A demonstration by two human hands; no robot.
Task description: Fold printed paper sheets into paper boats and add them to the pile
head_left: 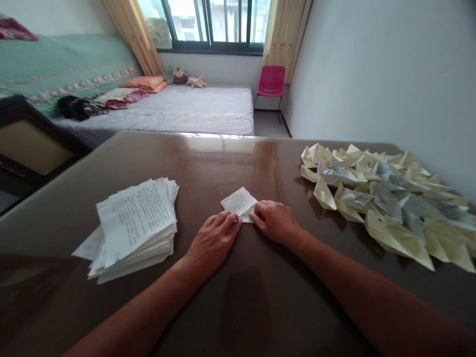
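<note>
A small folded sheet of printed paper (238, 200) lies on the brown table in front of me, its lower part covered by my fingers. My left hand (217, 235) rests palm down at its lower left, fingers close together and pressing the paper's near edge. At the right edge my right hand (275, 220) has its fingers curled and closed on the paper, thumb low against it. The fingertips of both hands are partly hidden.
To the left stands a stack of printed sheets (137, 218). Many folded paper boats (394, 223), cream and grey, crowd the table's right side. Beyond the brown table (238, 163) are a bed (208, 106), a pink chair (271, 82) and a window. A wall borders the right.
</note>
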